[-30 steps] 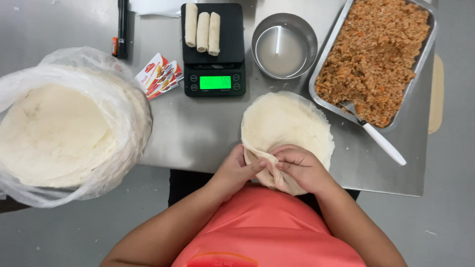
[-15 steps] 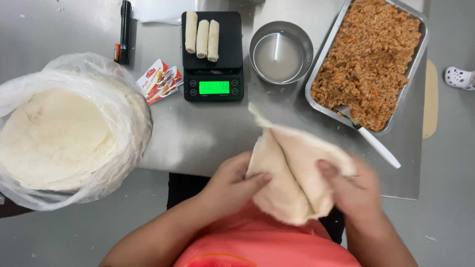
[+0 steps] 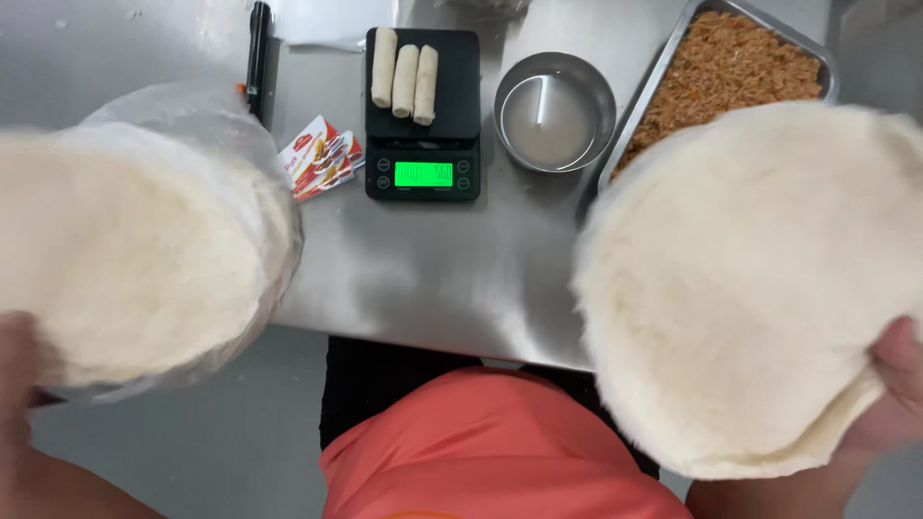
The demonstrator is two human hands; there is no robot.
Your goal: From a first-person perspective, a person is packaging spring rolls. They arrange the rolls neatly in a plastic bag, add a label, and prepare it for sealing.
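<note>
The big steel table [image 3: 433,279] carries everything. A person in an orange shirt holds two round white wrappers up, one in each hand. The right hand [image 3: 889,389] pinches the lower edge of the right wrapper [image 3: 740,279], which hangs over the table's right edge and hides part of the tray of brown filling [image 3: 716,82] in the far right corner. The left wrapper [image 3: 125,259] is up over the plastic bag [image 3: 216,130] at the table's left edge. The left hand [image 3: 14,370] is blurry at its lower edge; I cannot tell its grip. A black scale [image 3: 423,115] with three rolls [image 3: 404,75] sits by the far edge. A metal bowl [image 3: 555,113] is just beside it.
</note>
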